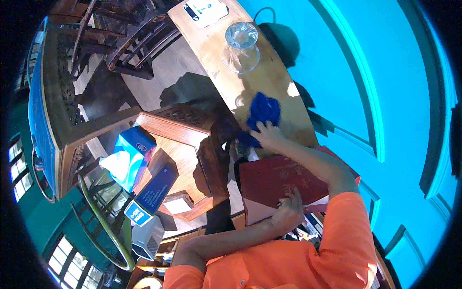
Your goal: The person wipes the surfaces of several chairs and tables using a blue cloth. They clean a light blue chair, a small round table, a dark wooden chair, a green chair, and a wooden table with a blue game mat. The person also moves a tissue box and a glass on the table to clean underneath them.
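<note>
While the right hand (269, 136) lies over the blue cloth (263, 110), the cloth bunches out past the fingertips on the narrow wooden table (209, 48), and a smaller fold trails toward the near side. That hand is partly closed, fingers a little apart; whether it grips the cloth or only presses on it, I cannot tell. The left hand (288, 214) rests against the dark red book (269, 176), fingers loosely bent and slightly spread over the cover — whether they grip it or merely steady it does not show. The book slants in front of the orange shirt (284, 265), just beside the cloth, under the right forearm.

Judging by the hand on it, the work with the cloth seems under way rather than finished. How much of the wood has been gone over cannot be told; the far stretch carries a clear glass vessel (241, 36) and a white card (206, 12), both apart from the hands — so those parts look untended for now.
</note>
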`<state>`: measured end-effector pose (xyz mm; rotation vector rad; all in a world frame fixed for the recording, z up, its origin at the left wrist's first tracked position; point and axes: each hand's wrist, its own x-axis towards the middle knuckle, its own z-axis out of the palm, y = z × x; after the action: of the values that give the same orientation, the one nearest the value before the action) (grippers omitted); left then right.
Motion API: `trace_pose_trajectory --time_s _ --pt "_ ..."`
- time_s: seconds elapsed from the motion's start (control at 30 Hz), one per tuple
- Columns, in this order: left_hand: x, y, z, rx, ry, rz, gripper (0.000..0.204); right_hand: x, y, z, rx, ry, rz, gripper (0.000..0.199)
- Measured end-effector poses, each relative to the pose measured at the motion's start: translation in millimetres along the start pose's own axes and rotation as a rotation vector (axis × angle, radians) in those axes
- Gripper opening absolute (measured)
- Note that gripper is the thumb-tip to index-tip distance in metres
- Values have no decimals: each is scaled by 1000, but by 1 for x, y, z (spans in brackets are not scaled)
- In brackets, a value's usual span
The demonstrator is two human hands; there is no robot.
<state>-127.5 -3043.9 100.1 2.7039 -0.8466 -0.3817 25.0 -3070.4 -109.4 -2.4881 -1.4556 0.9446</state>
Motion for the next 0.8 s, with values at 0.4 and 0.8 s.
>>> trace_pose_trajectory --time_s 0.4,0.8 --pt "-14 6 3 -93 3 -12 46 18 130 -40 -18 459 518 51" --pt "-24 15 9 -126 -12 -58 39 8 7 10 -44 158 4 41"
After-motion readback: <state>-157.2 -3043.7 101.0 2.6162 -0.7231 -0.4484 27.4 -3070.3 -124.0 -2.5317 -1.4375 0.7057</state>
